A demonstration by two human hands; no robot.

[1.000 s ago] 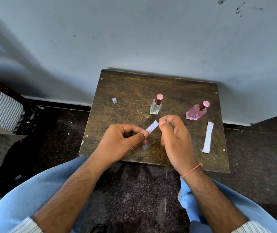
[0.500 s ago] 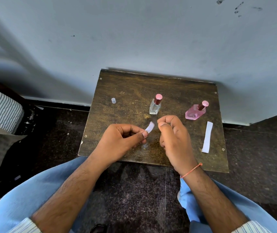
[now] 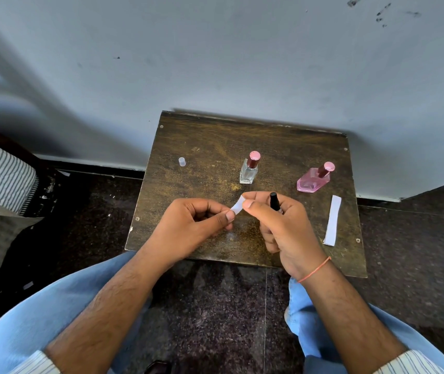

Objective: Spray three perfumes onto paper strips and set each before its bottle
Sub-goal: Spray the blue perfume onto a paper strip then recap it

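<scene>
Setting: small dark wooden table [image 3: 204, 147] pushed against a pale blue-grey wall [image 3: 242, 63], dark speckled floor beneath, seen from above the person's lap.
Knees: light blue trousers [image 3: 26, 319] fill the near edge, just short of the table.
Left hand [image 3: 188, 225]: fingers curled, thumb and forefinger pinching one end of a short white paper strip [image 3: 237, 206].
Right hand [image 3: 283, 225]: wrapped round a small bottle with a black spray top [image 3: 273, 201], thumb and forefinger meeting at the strip's other end; orange thread at the wrist.
Second strip [image 3: 333, 220]: lying flat near the table's right edge, before the pink bottle [image 3: 313, 180].
Clear bottle [image 3: 249, 171]: upright mid-table, pink cap on, just beyond the hands.
Clear cap [image 3: 182, 161]: standing alone, far left of the table.
</scene>
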